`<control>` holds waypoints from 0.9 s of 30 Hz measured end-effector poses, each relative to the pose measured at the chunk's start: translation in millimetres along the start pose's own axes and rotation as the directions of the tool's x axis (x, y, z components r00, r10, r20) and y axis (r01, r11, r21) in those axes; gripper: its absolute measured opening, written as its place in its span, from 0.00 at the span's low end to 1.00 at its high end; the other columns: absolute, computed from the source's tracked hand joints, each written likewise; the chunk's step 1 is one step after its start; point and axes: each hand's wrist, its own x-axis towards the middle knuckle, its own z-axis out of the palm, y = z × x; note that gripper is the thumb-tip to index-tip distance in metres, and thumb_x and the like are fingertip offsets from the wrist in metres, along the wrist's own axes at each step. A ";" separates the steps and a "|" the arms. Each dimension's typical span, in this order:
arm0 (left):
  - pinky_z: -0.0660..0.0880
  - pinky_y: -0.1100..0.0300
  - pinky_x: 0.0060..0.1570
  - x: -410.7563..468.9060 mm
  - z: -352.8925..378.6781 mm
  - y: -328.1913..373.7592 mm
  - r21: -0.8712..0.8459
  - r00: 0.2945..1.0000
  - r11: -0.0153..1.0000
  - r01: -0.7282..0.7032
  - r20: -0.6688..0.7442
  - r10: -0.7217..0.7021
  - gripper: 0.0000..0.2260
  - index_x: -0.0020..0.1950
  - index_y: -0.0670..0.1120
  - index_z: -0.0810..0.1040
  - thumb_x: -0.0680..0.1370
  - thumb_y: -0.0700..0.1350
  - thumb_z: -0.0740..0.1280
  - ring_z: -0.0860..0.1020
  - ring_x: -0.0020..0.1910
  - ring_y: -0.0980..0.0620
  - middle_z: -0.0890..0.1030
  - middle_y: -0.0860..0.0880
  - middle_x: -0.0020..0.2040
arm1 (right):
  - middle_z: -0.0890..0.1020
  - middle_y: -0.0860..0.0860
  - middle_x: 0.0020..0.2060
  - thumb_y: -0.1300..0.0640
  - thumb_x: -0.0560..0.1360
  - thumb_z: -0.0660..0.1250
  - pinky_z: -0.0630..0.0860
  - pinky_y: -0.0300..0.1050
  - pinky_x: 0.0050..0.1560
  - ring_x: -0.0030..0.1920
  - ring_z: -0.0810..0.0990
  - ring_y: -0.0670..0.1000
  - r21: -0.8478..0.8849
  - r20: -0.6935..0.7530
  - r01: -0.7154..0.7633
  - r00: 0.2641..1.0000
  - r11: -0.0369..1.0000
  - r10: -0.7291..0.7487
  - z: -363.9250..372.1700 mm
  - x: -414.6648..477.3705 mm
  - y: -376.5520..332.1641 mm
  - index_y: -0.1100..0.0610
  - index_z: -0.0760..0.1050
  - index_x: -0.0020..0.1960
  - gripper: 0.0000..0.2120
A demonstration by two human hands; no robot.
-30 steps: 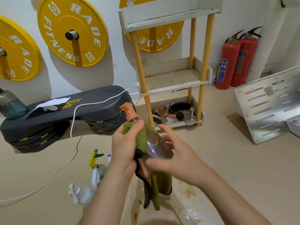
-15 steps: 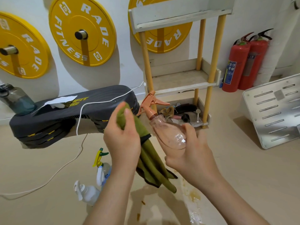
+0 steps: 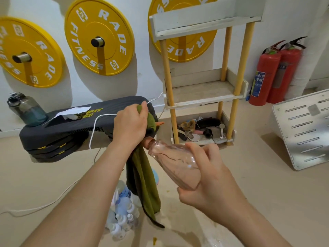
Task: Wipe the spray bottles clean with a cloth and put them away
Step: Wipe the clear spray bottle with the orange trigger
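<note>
My right hand [image 3: 208,177] grips the base of a clear pinkish spray bottle [image 3: 173,160], tilted with its neck up and to the left. My left hand [image 3: 130,126] holds an olive green cloth [image 3: 143,177] bunched round the bottle's orange spray head [image 3: 159,123], of which only a tip shows. The rest of the cloth hangs down below my left wrist. Several more spray bottles [image 3: 122,209], white and bluish, lie on the floor under my left forearm, partly hidden by it.
A wooden rack [image 3: 206,93] with a bare middle shelf and a cluttered bottom tray stands ahead. A black bench pad [image 3: 71,125] with a white cable and a water jug [image 3: 26,108] lies left. Two fire extinguishers [image 3: 274,72] and a metal panel [image 3: 306,127] are right. Wet patches mark the floor near me.
My left hand moved the cloth from beside the bottle up onto its spray head. My right hand tilted the bottle lower and further left. The view shifted slightly.
</note>
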 end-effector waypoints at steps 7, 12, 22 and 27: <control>0.81 0.43 0.51 14.4 -27.2 -29.5 -0.686 0.933 0.672 0.281 0.029 -0.360 0.16 0.39 0.49 0.84 0.80 0.55 0.63 0.84 0.44 0.43 0.86 0.46 0.41 | 0.63 0.34 0.55 0.49 0.59 0.80 0.75 0.32 0.48 0.55 0.69 0.36 0.063 0.122 -0.064 0.991 0.996 0.056 -51.6 8.9 28.8 0.36 0.61 0.70 0.45; 0.71 0.58 0.45 -11.3 -21.8 13.9 -0.026 0.841 0.903 -0.429 0.351 0.410 0.15 0.50 0.55 0.82 0.82 0.58 0.58 0.78 0.46 0.56 0.82 0.58 0.44 | 0.62 0.37 0.55 0.51 0.59 0.78 0.78 0.41 0.46 0.52 0.72 0.42 -0.056 0.178 0.086 0.981 0.995 -0.074 -62.0 10.9 17.5 0.31 0.58 0.68 0.45; 0.67 0.64 0.26 -3.7 -0.1 8.4 -0.097 0.848 0.985 -0.141 0.502 0.171 0.24 0.30 0.45 0.74 0.78 0.62 0.65 0.70 0.24 0.56 0.71 0.52 0.23 | 0.64 0.35 0.64 0.56 0.61 0.79 0.72 0.29 0.49 0.59 0.70 0.41 -0.005 0.138 0.054 0.989 0.999 -0.052 -54.8 5.3 37.9 0.35 0.64 0.70 0.45; 0.82 0.52 0.38 2.8 -2.1 4.9 -0.792 0.836 0.276 0.545 0.485 -0.258 0.21 0.52 0.42 0.77 0.80 0.60 0.63 0.84 0.35 0.47 0.85 0.44 0.36 | 0.76 0.39 0.59 0.61 0.56 0.81 0.80 0.39 0.47 0.56 0.78 0.42 0.457 0.225 -0.176 0.971 0.872 0.078 -64.0 3.3 49.1 0.35 0.72 0.65 0.43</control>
